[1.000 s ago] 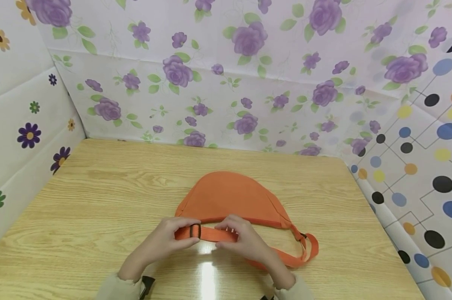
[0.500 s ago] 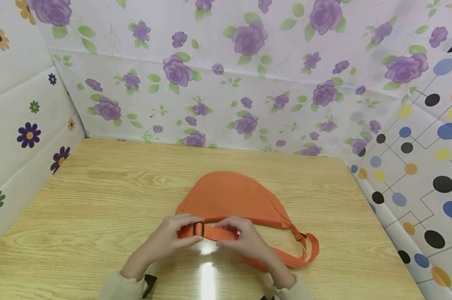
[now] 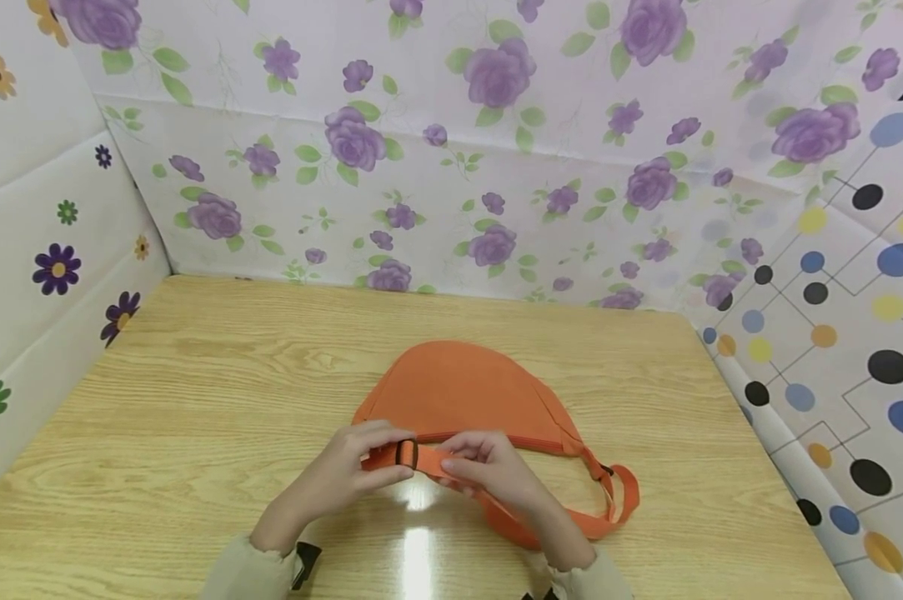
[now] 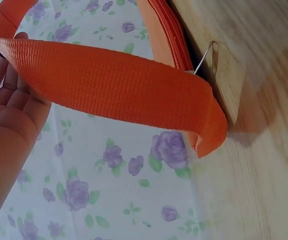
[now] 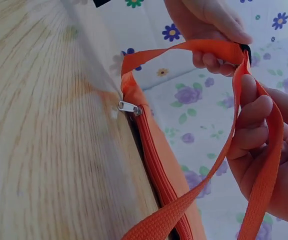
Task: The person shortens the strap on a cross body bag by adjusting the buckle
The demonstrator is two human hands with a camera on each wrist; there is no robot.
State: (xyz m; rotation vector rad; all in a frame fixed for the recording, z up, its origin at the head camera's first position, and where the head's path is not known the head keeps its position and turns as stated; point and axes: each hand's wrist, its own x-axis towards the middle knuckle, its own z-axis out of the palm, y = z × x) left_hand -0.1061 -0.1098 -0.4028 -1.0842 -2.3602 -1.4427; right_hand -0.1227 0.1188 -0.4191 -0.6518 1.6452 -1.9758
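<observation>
An orange waist bag (image 3: 459, 392) lies flat on the table, its curved side away from me and the zipper edge near me. My left hand (image 3: 346, 462) pinches the orange webbing strap (image 4: 109, 85) at a black slider buckle (image 3: 407, 454), thumb below and fingers above. Just to the right, my right hand (image 3: 499, 471) grips the strap with the thumb on top. In the right wrist view two lengths of strap run from the buckle past the right fingers (image 5: 254, 112). A metal zipper pull (image 5: 129, 107) hangs at the bag's end.
The bag's strap makes a loop (image 3: 627, 492) on the wooden table (image 3: 196, 400) to the right. Flower-patterned cloth (image 3: 421, 183) stands behind the table, with a dotted cloth (image 3: 834, 333) on the right. Dark straps (image 3: 306, 564) show at the sleeves.
My left hand and the buckle have shifted slightly right. My right hand has turned its grip, bringing its thumb onto the strap's top. The bag's body has stayed in place.
</observation>
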